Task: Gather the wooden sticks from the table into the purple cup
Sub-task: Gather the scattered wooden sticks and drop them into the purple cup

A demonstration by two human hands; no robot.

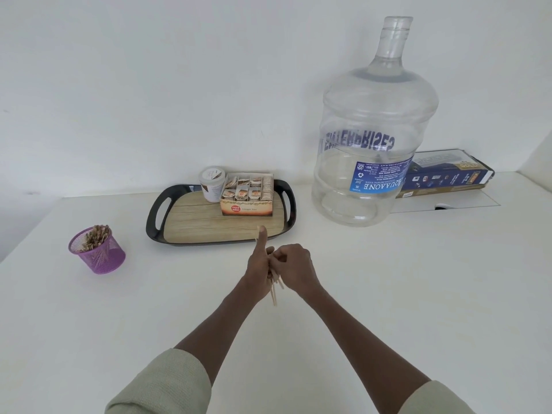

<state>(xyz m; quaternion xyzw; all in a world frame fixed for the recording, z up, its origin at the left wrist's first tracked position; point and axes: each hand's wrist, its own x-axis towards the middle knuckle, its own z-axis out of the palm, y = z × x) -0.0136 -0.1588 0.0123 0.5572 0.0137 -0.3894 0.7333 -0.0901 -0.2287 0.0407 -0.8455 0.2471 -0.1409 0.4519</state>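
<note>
A purple mesh cup point(100, 258) stands at the left of the white table, tilted a little, with many wooden sticks point(97, 235) packed in it. At the table's middle my two hands meet above the surface. My left hand point(259, 264) is closed around a small bundle of wooden sticks point(274, 289), thumb pointing up; the stick ends poke out below the fist. My right hand point(294, 268) presses against the bundle from the right, fingers curled on the same sticks. The cup is well to the left of both hands.
A black-rimmed tray point(227, 225) with a wood-pattern base lies just behind my hands, bearing a tea-bag box point(247, 197) and a white tub point(212, 183). A large clear water jug point(373, 138) stands at right, a dark flat box point(445, 174) behind it.
</note>
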